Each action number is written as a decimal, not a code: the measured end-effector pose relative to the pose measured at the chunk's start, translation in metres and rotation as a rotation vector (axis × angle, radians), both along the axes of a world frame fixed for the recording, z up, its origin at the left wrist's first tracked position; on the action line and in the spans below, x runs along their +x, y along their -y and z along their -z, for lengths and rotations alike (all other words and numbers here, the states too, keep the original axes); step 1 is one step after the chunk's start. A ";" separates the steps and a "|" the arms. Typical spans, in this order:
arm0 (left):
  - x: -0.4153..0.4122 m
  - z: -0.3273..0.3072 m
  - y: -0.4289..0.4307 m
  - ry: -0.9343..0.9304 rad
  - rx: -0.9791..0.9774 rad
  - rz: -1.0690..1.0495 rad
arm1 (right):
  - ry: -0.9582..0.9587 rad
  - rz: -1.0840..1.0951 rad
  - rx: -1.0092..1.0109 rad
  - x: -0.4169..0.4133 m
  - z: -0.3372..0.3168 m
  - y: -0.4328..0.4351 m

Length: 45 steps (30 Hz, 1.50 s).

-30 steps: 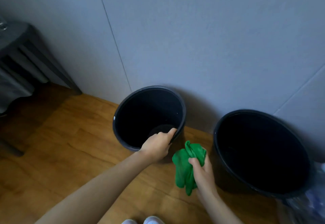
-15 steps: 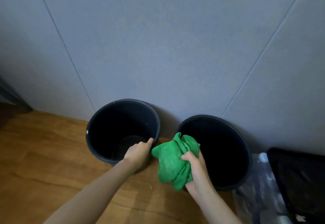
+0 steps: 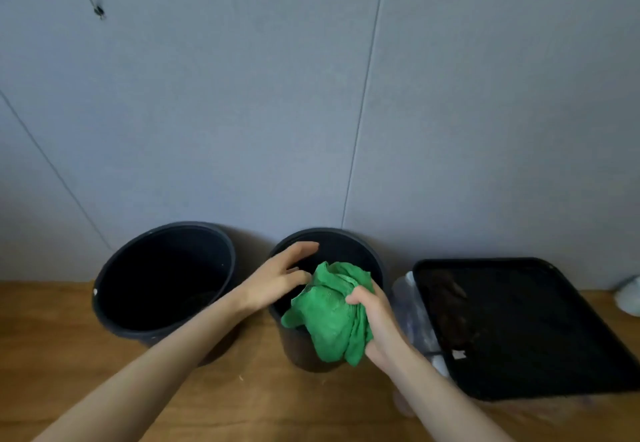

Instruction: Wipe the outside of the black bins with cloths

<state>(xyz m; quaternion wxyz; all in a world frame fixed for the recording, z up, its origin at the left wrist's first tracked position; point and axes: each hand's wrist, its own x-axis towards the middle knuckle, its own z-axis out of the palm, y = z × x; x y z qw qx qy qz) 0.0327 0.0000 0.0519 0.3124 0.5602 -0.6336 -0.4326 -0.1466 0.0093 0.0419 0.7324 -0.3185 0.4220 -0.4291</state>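
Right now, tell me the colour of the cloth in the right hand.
The cloth is plain bright green, clearest in the head view.

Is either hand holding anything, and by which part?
The right hand grips the bunched green cloth by its right side. The left hand holds nothing, open above the middle bin.

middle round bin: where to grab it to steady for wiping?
Take the middle bin by its left rim, from above, with the left hand. It stands upright and open, so the lip is free there; the wall backs it, the square bin crowds its right, and the green cloth in the right hand covers the front.
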 end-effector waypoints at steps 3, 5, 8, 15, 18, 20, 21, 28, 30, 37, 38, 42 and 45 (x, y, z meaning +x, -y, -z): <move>-0.049 -0.029 0.007 -0.084 0.135 0.256 | -0.060 0.005 -0.052 -0.033 -0.013 -0.001; -0.072 -0.037 0.012 -0.086 0.097 0.330 | -0.094 0.024 -0.073 -0.057 -0.020 0.001; -0.108 -0.042 0.020 -0.098 0.062 0.349 | -0.106 0.062 -0.091 -0.095 -0.025 0.005; -0.200 -0.038 0.052 0.355 -0.250 0.144 | -0.176 0.170 -0.059 -0.179 -0.022 0.038; -0.230 -0.035 0.068 0.216 -0.281 0.005 | -0.264 0.159 -0.071 -0.217 -0.018 0.057; -0.247 -0.036 0.083 0.084 -0.247 -0.065 | -0.273 0.054 -0.045 -0.243 -0.015 0.067; -0.256 -0.035 0.091 0.025 -0.224 -0.092 | -0.265 -0.002 -0.029 -0.255 -0.014 0.072; -0.310 0.023 0.122 -0.296 0.170 -0.215 | -0.377 0.126 0.001 -0.317 0.023 0.109; -0.319 0.044 0.126 -0.320 0.282 -0.212 | -0.504 0.145 0.008 -0.328 0.042 0.120; -0.326 0.082 0.147 -0.211 0.382 -0.213 | -0.820 0.028 0.036 -0.327 0.093 0.149; -0.325 0.087 0.148 -0.175 0.378 -0.201 | -0.861 -0.018 0.037 -0.324 0.099 0.149; -0.316 0.086 0.145 -0.092 0.353 -0.160 | -0.956 -0.075 0.025 -0.315 0.101 0.148; -0.306 0.065 0.138 -0.181 0.325 -0.159 | -1.192 -0.018 -0.057 -0.308 0.090 0.146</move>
